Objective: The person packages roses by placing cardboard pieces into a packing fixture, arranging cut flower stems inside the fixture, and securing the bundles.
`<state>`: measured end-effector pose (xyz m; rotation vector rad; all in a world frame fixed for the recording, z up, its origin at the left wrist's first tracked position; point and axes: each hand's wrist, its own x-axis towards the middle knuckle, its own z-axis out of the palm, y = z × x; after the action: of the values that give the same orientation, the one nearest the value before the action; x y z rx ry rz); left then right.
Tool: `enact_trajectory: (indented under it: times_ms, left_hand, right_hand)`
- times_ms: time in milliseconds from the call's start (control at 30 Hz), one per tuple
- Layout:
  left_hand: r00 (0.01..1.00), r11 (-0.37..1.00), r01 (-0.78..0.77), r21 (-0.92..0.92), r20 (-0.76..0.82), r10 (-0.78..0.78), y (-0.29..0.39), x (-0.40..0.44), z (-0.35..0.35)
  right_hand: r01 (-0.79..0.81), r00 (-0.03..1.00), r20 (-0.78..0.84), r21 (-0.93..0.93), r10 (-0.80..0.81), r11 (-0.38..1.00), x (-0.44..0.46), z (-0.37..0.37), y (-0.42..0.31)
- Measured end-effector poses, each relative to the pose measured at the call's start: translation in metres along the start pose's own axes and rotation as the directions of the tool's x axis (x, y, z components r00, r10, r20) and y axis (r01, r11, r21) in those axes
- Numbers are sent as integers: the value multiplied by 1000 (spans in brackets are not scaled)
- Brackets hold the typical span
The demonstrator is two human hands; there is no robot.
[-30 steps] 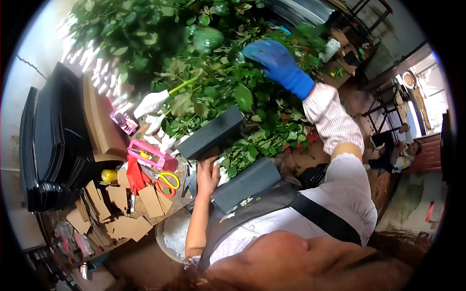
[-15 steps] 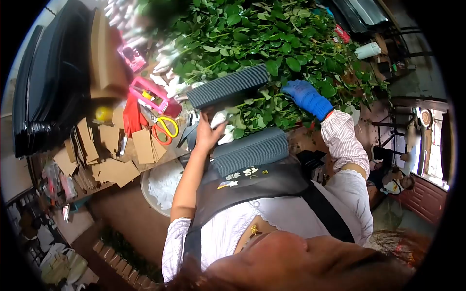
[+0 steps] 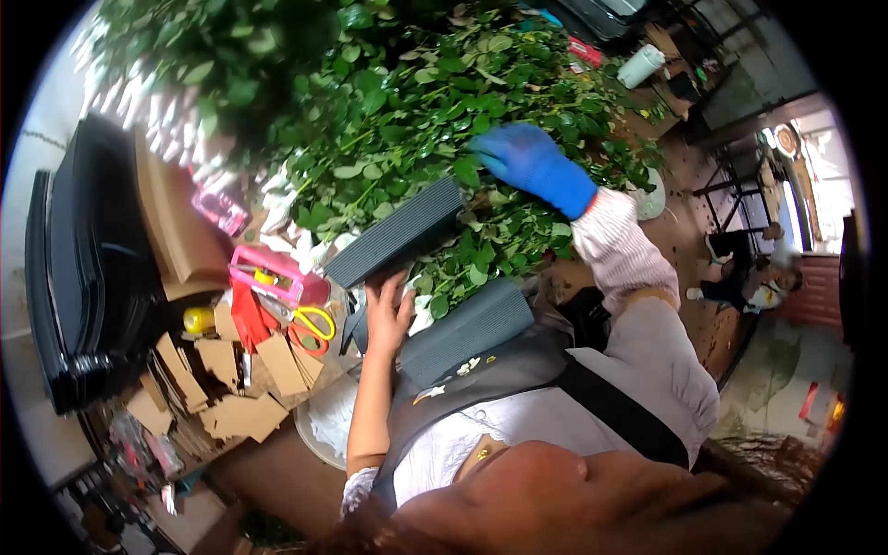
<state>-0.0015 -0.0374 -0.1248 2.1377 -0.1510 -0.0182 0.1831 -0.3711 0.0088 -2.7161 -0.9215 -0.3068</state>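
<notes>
My left hand (image 3: 388, 313), bare, has its fingers apart at the lower edge of a dark grey corrugated board (image 3: 398, 233). A pale, white-wrapped bud (image 3: 421, 314) shows beside its fingers. My right hand (image 3: 532, 165), in a blue glove, reaches over the leafy green stems (image 3: 398, 111) just past the board's right end; its fingertips are blurred among leaves, and I cannot see whether they grip a stem. Leafy stems (image 3: 472, 264) lie between that board and a second grey corrugated piece (image 3: 467, 333) close to my apron.
Left of my hand are a pink tray (image 3: 277, 275), yellow-and-orange scissors (image 3: 310, 330) and cut cardboard pieces (image 3: 242, 416). Dark sheets (image 3: 102, 259) stand at far left. White-wrapped buds (image 3: 166, 120) line the stems' left side. A person (image 3: 758, 285) sits at far right.
The view has turned, shifting the table things. My left fingers have spread from the white-wrapped bud they were around. My gloved right hand has moved further over the leaves, past the upper board's end.
</notes>
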Motion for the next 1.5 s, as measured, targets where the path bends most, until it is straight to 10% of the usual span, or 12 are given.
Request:
enact_trajectory:
  times_ms: [100, 233, 300, 367, 633, 867, 967, 1067, 1167, 1300, 1500]
  left_hand:
    - [998, 997, -61, 43, -20, 62, 1, 1, 0]
    - [1000, 999, -15, 33, -6, 15, 6, -1, -1]
    - [999, 998, -38, 47, -23, 39, 5, -1, 0]
    - [1000, 1000, 7, -5, -7, -7, 1, 0, 3]
    - [997, 997, 70, 15, -17, -70, -12, 5, -2]
    - [968, 998, -3, 67, -249, 19, -12, 8, 15]
    - [960, 993, -41, 111, -270, 70, -10, 10, 17]
    - [950, 976, -113, 187, -268, 161, -7, 12, 14]
    - [953, 988, -59, 144, -285, 99, -11, 10, 17]
    - [959, 994, -40, 97, -277, 65, -16, 9, 19]
    - [963, 993, -36, 109, -262, 64, -21, 9, 17]
  right_hand:
    - [153, 983, -82, -116, -163, 981, 54, 43, 7]
    - [137, 930, 367, -442, 40, 886, 113, 66, 0]
    - [2, 998, 68, -259, 16, 966, 137, 43, -8]
    - [214, 878, -370, -266, -305, 940, 151, 10, -18]
    - [269, 936, 309, -330, -166, 905, 88, 88, 15]
    - [-23, 972, 235, 90, 1, 996, 85, 30, 11]
    - [134, 968, -214, 14, -128, 991, 123, 34, 13]
    - [144, 990, 58, -416, -132, 898, 147, 78, 18]
    - [-97, 941, 264, -396, 214, 913, 187, 79, 6]
    - [339, 801, -459, -179, -383, 923, 187, 39, -28]
    - [350, 897, -209, -202, -389, 915, 175, -3, 40]
